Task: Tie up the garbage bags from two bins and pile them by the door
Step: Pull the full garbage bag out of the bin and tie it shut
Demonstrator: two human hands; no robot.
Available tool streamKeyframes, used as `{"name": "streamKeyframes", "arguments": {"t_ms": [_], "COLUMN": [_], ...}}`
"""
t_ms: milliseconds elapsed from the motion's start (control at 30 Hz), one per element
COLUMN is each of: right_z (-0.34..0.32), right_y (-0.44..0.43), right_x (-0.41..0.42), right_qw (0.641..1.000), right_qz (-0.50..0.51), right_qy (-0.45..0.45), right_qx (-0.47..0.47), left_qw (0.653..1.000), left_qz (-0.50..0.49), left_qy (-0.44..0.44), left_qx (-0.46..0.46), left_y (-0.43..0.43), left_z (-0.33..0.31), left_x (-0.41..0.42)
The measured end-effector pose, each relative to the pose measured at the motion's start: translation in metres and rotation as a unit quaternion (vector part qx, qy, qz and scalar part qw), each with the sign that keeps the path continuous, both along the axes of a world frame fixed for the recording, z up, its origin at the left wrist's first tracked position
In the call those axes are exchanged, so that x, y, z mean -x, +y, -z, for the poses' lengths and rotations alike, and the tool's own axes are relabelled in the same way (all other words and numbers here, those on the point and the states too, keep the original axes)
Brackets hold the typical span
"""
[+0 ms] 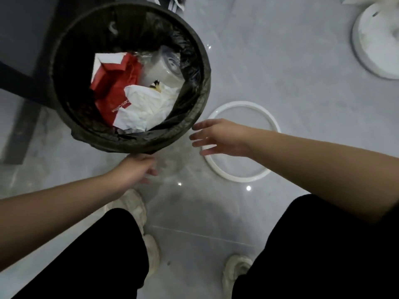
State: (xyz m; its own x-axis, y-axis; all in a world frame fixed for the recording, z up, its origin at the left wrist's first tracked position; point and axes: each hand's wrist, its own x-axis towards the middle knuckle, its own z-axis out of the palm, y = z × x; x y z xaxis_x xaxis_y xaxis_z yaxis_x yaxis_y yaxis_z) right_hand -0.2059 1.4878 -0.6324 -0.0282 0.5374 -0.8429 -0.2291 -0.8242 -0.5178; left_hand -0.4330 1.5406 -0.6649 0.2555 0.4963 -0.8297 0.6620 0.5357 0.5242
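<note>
Black garbage bag (195, 83), glossy and crinkled, lines a round bin (64, 87) standing on the grey tiled floor (280, 61). Both bare forearms reach forward: the left hand (135, 169) hangs loosely curled just below the bin's near rim, grasping nothing; the right hand (218, 137), fingers spread, hovers beside the rim over a white plastic ring (274, 124).

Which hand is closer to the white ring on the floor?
Right. The right hand hovers over the white ring's left edge; the left hand is off to its left, below the bin.
</note>
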Motion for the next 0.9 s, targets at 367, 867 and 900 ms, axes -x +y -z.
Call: {"name": "streamKeyframes", "arguments": {"t_ms": [367,867,900], "right_z": [-0.007,-0.022,-0.025], "right_y": [-0.009,-0.015,-0.016], "right_x": [0.051,0.087,0.089], "right_qw": [0.976,0.91,0.907], "right_qz": [0.19,0.38,0.39], "right_qy": [0.107,0.157,0.154], "right_qx": [-0.022,-0.048,-0.05], "left_qw": [0.948,0.875,0.878], "left_qz": [-0.249,-0.401,-0.398], "left_qy": [-0.183,-0.269,-0.267], "left_qx": [0.075,0.015,0.007], "left_y": [-0.005,-0.001,-0.001], "left_z": [-0.037,-0.044,-0.045], "left_x": [0.023,0.043,0.045]}}
